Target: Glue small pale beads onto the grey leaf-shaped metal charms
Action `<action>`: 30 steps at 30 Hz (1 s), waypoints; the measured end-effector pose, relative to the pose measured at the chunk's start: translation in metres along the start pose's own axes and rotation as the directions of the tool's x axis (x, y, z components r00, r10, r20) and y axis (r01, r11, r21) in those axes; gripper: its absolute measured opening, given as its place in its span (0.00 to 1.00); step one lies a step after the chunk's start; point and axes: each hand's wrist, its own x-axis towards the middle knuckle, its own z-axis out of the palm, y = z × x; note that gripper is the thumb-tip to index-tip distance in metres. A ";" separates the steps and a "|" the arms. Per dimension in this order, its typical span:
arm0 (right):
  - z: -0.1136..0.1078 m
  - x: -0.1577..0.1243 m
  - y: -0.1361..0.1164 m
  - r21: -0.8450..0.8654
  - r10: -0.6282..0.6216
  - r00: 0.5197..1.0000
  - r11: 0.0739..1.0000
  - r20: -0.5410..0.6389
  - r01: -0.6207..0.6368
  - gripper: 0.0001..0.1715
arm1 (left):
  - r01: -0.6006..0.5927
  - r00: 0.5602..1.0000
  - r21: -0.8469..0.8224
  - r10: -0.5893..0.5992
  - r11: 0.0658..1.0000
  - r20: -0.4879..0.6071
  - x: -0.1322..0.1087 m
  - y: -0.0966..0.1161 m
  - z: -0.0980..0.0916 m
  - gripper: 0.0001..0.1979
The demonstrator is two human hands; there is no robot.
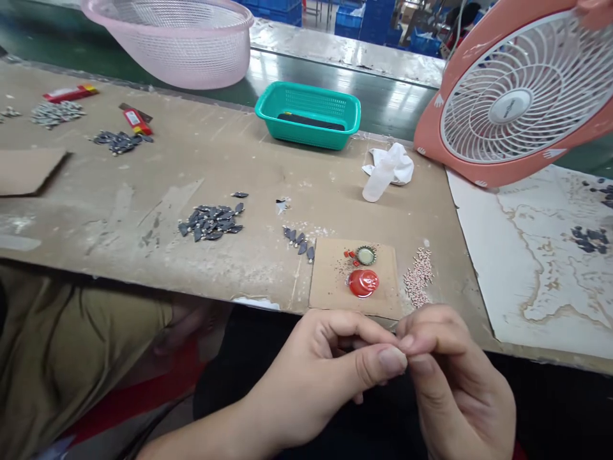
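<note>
My left hand [330, 377] and my right hand [460, 377] meet fingertip to fingertip just off the table's front edge. Both are closed in a pinch; whatever they hold is hidden by the fingers. Beyond them lies a square of cardboard [330, 287] bearing a red glossy blob [364, 283], a bottle cap [366, 255] and small red bits. Several dark leaf-shaped pieces [301, 239] with pale tips lie by its left side. To its right is a spread of tiny pinkish grains [419, 275].
A pile of dark leaf-shaped pieces [211, 222] lies left of centre. Farther back stand a green basket [309, 134], a pink mesh basket [191, 57], a translucent bottle [378, 182] and an orange fan [431, 121]. A seated person's leg [115, 326] is at the left.
</note>
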 end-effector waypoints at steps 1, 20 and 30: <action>0.001 0.000 0.001 -0.017 -0.018 1.000 1.000 0.014 0.018 0.09 | 0.026 1.000 -0.043 -0.026 0.999 -0.001 0.001 -0.001 -0.002 0.13; -0.009 0.031 -0.007 -0.101 0.172 0.950 0.983 0.261 -0.150 0.05 | -0.282 0.929 0.696 0.369 0.660 0.027 -0.012 0.008 -0.023 0.09; -0.003 0.032 -0.012 -0.209 0.115 0.977 0.975 0.179 -0.077 0.08 | -0.293 0.905 0.829 0.417 0.476 0.081 -0.012 0.017 -0.029 0.08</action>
